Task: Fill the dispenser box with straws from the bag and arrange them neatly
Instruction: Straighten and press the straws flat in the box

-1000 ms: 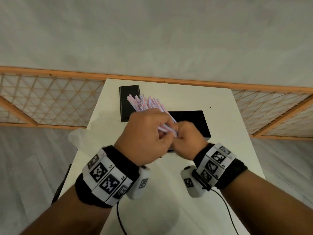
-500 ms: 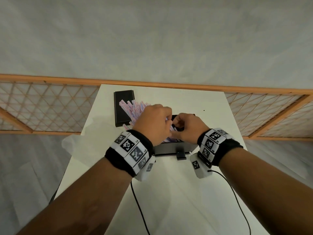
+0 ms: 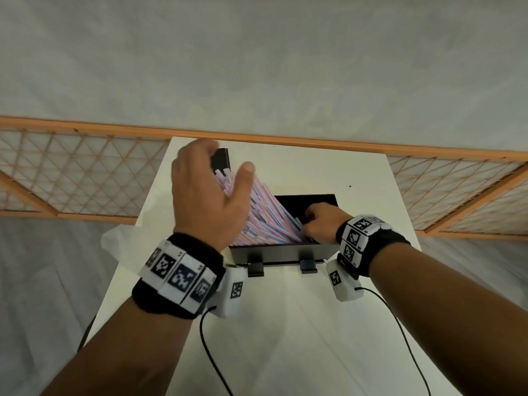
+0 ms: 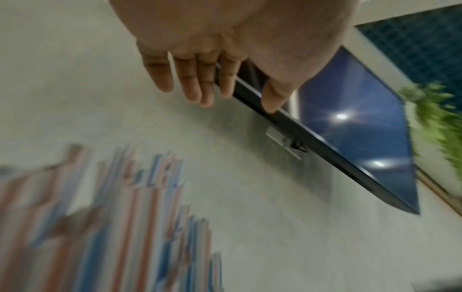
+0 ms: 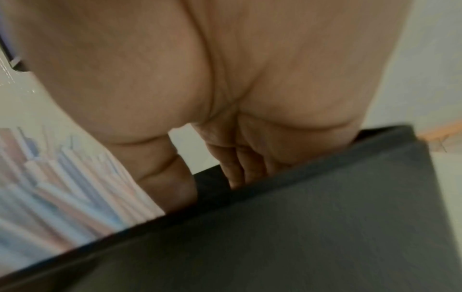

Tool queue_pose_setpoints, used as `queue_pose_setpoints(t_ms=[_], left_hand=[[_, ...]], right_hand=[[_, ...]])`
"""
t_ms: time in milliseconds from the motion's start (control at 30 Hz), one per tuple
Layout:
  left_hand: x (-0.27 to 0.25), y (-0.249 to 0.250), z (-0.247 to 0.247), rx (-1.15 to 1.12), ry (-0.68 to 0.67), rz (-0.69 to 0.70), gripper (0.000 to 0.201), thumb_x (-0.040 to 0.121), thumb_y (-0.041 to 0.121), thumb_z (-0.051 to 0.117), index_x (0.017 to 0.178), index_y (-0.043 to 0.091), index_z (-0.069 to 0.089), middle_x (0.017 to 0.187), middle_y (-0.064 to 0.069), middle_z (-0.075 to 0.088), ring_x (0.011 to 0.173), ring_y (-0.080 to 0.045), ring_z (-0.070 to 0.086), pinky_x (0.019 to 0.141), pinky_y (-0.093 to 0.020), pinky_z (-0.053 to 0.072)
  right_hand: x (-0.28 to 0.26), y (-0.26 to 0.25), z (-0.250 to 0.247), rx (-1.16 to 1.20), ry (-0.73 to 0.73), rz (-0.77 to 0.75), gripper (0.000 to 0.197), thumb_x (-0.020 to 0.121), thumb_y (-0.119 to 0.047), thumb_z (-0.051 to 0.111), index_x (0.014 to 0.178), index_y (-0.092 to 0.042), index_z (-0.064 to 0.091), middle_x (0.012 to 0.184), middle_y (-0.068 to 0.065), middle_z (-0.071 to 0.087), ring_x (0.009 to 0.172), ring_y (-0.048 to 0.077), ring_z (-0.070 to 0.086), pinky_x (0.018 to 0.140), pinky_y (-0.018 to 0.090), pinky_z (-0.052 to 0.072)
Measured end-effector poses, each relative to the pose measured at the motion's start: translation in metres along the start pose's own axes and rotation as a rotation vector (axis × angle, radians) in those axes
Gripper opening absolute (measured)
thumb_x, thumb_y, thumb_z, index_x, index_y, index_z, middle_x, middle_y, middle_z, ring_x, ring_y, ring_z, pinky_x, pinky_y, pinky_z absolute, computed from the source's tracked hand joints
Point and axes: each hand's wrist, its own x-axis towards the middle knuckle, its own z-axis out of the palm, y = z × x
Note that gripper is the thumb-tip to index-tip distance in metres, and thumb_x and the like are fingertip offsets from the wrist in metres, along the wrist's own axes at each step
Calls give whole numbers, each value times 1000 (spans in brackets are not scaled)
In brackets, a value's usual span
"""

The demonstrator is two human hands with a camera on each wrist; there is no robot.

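The left hand (image 3: 205, 195) hovers with fingers spread, holding nothing, over striped pink-and-blue straws (image 3: 265, 215) leaning fanned out of the black box (image 3: 280, 250) on the counter (image 3: 285, 324). The right hand (image 3: 323, 224) reaches inside; the right wrist view shows its fingers (image 5: 235, 168) curled behind the wall, grip unclear.

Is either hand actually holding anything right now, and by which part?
The left hand holds nothing; its fingers are spread above the straws. The right hand curls at the straws' lower ends inside the dispenser box, but a grip cannot be confirmed.
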Motion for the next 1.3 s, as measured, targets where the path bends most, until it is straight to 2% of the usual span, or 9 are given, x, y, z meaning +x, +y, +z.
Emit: queue_pose_setpoints(t_ms=[100, 267, 467, 700, 833, 1033, 1167, 1233, 1300], left_hand=[[-6, -17, -5, -203, -3, -325, 42, 89, 45, 59, 120, 20, 47, 114, 10, 50, 106, -5, 50, 91, -25, 42], [-15, -34, 5, -429, -126, -718, 49, 97, 47, 56, 136, 21, 44, 133, 1, 52, 115, -15, 51, 83, -22, 39], [-25, -46, 23, -738, -137, -884, 90, 66, 73, 60, 134, 15, 47, 118, 1, 63, 112, -20, 62, 104, -55, 48], [-32, -62, 33, -818, -163, -927, 114, 48, 91, 69, 137, 23, 49, 130, -4, 66, 119, -28, 64, 103, -59, 48], [-32, -70, 37, -828, -209, -924, 109, 60, 86, 71, 140, 15, 50, 131, -12, 64, 116, -32, 66, 98, -61, 51], [-37, -77, 40, -798, -212, -883, 103, 70, 82, 68, 135, 4, 49, 126, -17, 65, 113, -32, 68, 97, -59, 53], [-37, -78, 41, -832, -217, -887, 103, 71, 79, 70, 137, 4, 49, 128, -18, 64, 112, -32, 69, 95, -59, 54], [-37, -78, 42, -834, -212, -892, 102, 71, 79, 70, 137, 4, 49, 128, -18, 64, 112, -32, 69, 96, -59, 54], [-37, -78, 43, -832, -212, -891, 102, 71, 80, 70, 138, 6, 49, 128, -17, 65, 112, -32, 69, 96, -58, 54]], right_hand=[[-3, 3, 15, -45, -43, 5, 31, 80, -32, 67, 104, -15, 56, 101, 5, 62, 89, 22, 60, 70, 29, 47], [-10, 5, 22, -41, -116, 26, 32, 80, -27, 65, 108, -16, 53, 102, 2, 59, 90, 19, 58, 70, 28, 47], [-7, -11, 4, -132, -139, -13, 50, 87, -11, 49, 136, -17, 54, 129, 6, 61, 115, 26, 58, 90, 27, 46], [-2, -18, 9, -204, -210, 15, 39, 81, -3, 46, 109, -11, 73, 105, 7, 70, 97, 27, 62, 82, 29, 51], [-6, -19, 7, -198, -114, -1, 28, 77, -4, 50, 89, -6, 75, 89, 10, 71, 85, 27, 63, 69, 26, 48], [-23, -29, -20, -113, 90, -190, 38, 84, -8, 58, 118, -19, 71, 131, -4, 62, 116, 17, 59, 95, 20, 42], [-37, -42, -37, 92, 238, -368, 32, 83, -6, 64, 112, -18, 73, 126, -7, 62, 100, 9, 64, 90, 20, 49], [-43, -50, -41, 82, 253, -420, 32, 84, -7, 64, 111, -20, 74, 126, -11, 61, 103, 6, 61, 81, 12, 44], [-46, -52, -36, 101, 211, -427, 31, 84, -9, 64, 109, -25, 72, 130, -14, 60, 110, 6, 59, 86, 16, 46]])
